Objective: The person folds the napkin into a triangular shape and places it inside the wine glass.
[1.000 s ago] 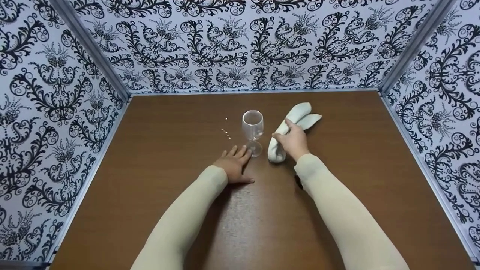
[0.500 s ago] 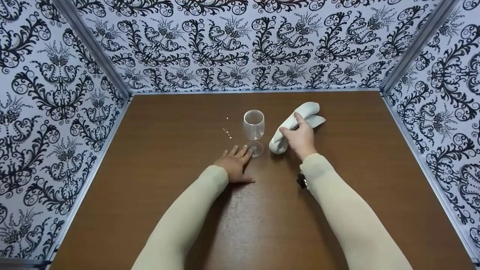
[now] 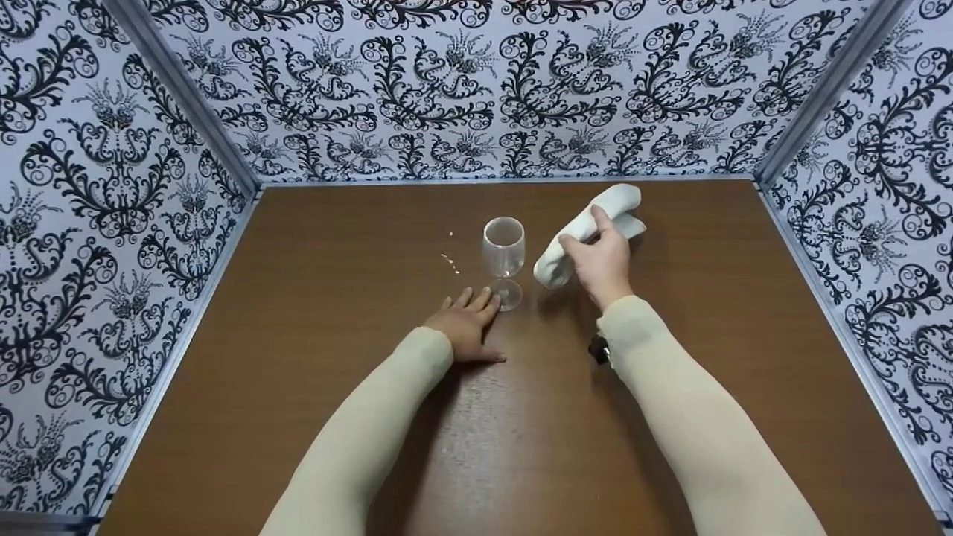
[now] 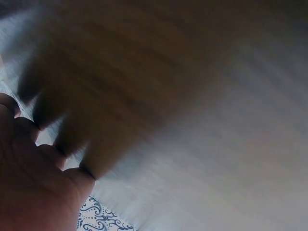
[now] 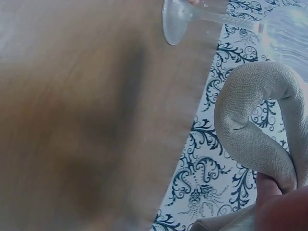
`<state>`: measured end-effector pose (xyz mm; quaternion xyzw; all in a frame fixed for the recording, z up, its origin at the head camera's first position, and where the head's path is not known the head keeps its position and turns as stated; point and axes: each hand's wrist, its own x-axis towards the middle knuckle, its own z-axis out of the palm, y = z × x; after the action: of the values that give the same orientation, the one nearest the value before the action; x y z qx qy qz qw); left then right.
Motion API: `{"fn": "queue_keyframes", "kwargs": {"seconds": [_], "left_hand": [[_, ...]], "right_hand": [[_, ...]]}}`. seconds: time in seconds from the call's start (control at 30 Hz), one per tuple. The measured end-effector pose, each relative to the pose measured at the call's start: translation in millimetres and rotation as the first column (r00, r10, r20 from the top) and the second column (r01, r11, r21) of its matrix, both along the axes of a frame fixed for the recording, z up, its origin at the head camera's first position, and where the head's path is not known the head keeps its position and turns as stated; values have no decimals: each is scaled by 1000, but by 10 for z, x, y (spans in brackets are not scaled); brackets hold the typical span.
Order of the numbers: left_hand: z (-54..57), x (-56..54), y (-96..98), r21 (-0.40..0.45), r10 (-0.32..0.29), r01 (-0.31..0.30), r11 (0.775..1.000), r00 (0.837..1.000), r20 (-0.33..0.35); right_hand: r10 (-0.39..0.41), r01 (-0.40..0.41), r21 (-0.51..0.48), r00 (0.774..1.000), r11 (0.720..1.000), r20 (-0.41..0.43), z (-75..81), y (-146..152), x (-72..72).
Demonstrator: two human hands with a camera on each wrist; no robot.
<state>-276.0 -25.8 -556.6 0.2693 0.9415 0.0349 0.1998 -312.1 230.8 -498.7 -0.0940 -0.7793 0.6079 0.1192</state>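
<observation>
My left hand (image 3: 463, 325) lies flat on the wooden table with its fingers spread. Its fingertips are at the round foot of a clear stemmed glass (image 3: 503, 249), which stands upright. To the right of the glass, my right hand (image 3: 601, 262) grips a thick folded white cloth (image 3: 577, 232) between thumb and fingers. In the right wrist view the cloth (image 5: 245, 115) bends into a loop raised above the table, the glass (image 5: 288, 36) beyond it. Fingers (image 4: 50, 154) of my left hand show close up in the left wrist view, where the table is blurred.
Several small white spots (image 3: 450, 262) dot the brown table (image 3: 335, 246) left of the glass. Patterned black-and-white walls (image 3: 447, 89) close off the back and both sides, joined by grey metal posts (image 3: 808, 89) at the corners.
My right hand has moved away from me and slightly right, lifting the cloth; its lower end has risen and its two ends have drawn closer together. The left hand and glass stay put.
</observation>
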Motion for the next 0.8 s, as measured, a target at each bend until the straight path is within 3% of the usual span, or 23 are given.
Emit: {"fn": "queue_keyframes", "kwargs": {"seconds": [0.53,0.8], "left_hand": [[45,33,-7,19,-5,5,1000,1000,-2],[60,45,-11,21,-11,12,1000,1000,-12]], "right_hand": [[-45,32,-147,996,989,-81,356,-39,8],[-115,84,-195,981,977,-156,515,-107,20]]}}
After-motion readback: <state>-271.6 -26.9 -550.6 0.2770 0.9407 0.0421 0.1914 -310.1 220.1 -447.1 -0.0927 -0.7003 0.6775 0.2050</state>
